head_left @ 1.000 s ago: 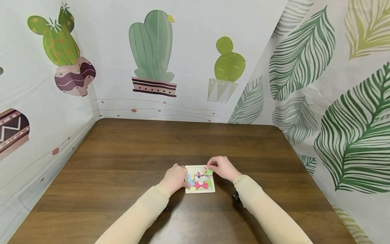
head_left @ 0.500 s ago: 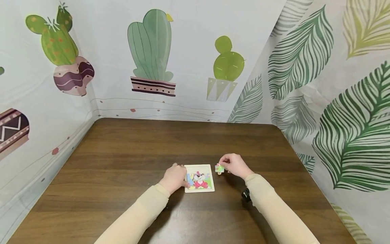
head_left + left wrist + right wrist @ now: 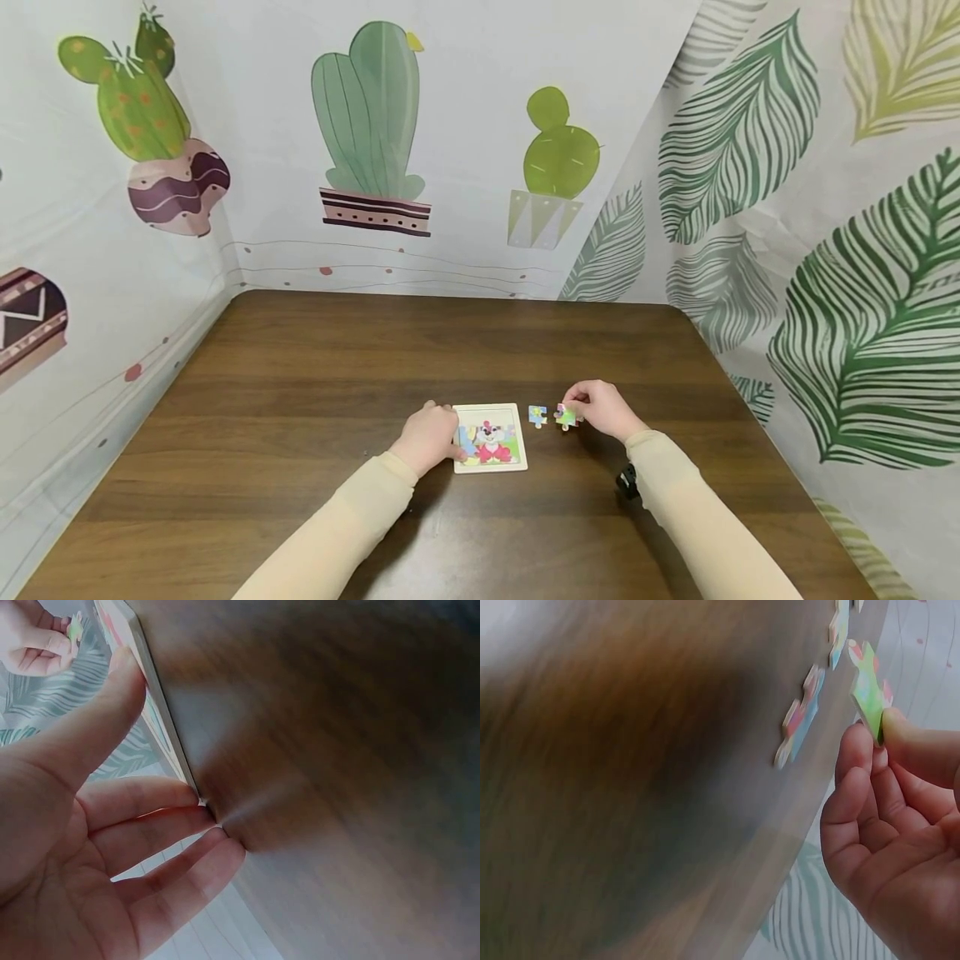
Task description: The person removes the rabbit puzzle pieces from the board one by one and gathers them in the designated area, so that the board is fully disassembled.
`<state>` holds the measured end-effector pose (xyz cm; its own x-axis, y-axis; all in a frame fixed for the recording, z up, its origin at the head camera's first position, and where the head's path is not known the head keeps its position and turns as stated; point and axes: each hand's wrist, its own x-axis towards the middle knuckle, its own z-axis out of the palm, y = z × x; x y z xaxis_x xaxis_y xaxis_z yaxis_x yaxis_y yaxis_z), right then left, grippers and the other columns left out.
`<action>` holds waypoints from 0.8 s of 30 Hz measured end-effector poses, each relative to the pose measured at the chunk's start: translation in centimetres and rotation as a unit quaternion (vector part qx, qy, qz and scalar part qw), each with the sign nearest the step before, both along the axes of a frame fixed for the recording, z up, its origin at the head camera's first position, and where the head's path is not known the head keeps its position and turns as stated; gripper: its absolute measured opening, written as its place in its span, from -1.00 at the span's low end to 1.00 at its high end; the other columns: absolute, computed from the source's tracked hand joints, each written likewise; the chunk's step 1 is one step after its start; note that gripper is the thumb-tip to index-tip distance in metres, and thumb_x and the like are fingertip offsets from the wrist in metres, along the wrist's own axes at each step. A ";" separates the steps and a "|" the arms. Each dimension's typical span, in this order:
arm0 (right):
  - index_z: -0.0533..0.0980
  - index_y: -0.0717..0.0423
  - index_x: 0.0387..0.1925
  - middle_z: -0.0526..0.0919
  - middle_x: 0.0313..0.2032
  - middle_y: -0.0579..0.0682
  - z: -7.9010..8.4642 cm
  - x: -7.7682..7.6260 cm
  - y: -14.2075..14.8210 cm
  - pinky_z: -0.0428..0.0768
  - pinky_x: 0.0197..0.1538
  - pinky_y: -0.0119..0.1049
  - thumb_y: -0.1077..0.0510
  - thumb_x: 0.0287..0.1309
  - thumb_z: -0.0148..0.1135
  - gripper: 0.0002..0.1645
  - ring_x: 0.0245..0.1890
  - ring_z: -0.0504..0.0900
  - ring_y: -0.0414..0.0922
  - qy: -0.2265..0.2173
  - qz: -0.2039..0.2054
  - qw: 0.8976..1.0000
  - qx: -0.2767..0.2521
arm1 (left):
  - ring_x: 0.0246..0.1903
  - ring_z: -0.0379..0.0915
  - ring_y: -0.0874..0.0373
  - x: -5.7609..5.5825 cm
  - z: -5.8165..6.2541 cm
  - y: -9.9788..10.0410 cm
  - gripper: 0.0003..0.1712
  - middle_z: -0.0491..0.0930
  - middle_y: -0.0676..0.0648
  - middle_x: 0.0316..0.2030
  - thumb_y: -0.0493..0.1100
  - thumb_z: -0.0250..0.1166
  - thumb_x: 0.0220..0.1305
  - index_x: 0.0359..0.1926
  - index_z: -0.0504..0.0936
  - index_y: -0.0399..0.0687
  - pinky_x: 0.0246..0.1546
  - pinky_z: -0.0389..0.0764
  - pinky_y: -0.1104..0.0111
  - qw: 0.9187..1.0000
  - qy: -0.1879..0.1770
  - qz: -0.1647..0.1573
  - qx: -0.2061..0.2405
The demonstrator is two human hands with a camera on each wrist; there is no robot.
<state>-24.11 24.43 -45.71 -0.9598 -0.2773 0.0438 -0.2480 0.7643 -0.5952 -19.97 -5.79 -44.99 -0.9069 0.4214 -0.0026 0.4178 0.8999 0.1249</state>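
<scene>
A square wooden jigsaw tray (image 3: 491, 467) lies on the table, its lower part filled with a picture of a cartoon animal in red; the upper strip shows bare wood. My left hand (image 3: 429, 437) holds its left edge, the thumb (image 3: 129, 679) on the frame and the fingertips down by the tabletop. To the right, my right hand (image 3: 603, 408) pinches a mostly green puzzle piece (image 3: 868, 686) between thumb and fingers, tilted in the right wrist view. A blue and yellow piece (image 3: 537, 416) lies between tray and right hand. Nearer that hand lies a blue and pink piece (image 3: 802, 720).
The brown wooden table (image 3: 337, 358) stretches around the tray. Behind and beside it hang pale cloths (image 3: 465, 125) printed with cacti and leaves. A black wrist device (image 3: 627, 482) sits by the right sleeve.
My right hand has moved right with the green piece, from the tray's upper right corner to over the table. The blue and yellow piece has come into view. My left hand stays on the tray.
</scene>
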 end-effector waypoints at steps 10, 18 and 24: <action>0.60 0.15 -0.41 0.60 -0.44 -0.04 -0.2 0.2 3.2 0.45 -0.34 -0.26 0.29 0.15 0.23 -0.94 -0.44 0.45 -0.14 -0.009 -0.014 1.000 0.011 | -0.35 0.42 -0.01 0.0 -0.1 0.1 -0.44 0.60 -0.13 -0.33 0.18 0.53 -0.27 -0.39 0.65 -0.19 -0.36 0.62 0.21 1.000 0.004 0.002 0.002; 0.59 0.15 -0.46 0.60 -0.48 -0.05 -0.4 0.1 5.2 0.45 -0.34 -0.27 0.28 0.12 0.25 -0.93 -0.47 0.45 -0.16 -0.018 -0.024 0.999 0.038 | -0.38 0.40 -0.01 -0.2 -0.7 -0.2 -0.43 0.59 -0.14 -0.37 0.16 0.55 -0.29 -0.41 0.64 -0.22 -0.42 0.60 0.21 0.999 0.027 -0.011 0.012; 0.59 0.14 -0.48 0.59 -0.51 -0.07 -0.8 -0.1 5.5 0.43 -0.34 -0.25 0.27 0.14 0.24 -0.89 -0.47 0.45 -0.15 -0.017 -0.047 0.997 0.058 | -0.35 0.41 -0.01 0.0 -0.4 -0.1 -0.47 0.61 -0.13 -0.32 0.14 0.54 -0.25 -0.41 0.65 -0.20 -0.38 0.61 0.22 1.000 0.013 -0.003 0.007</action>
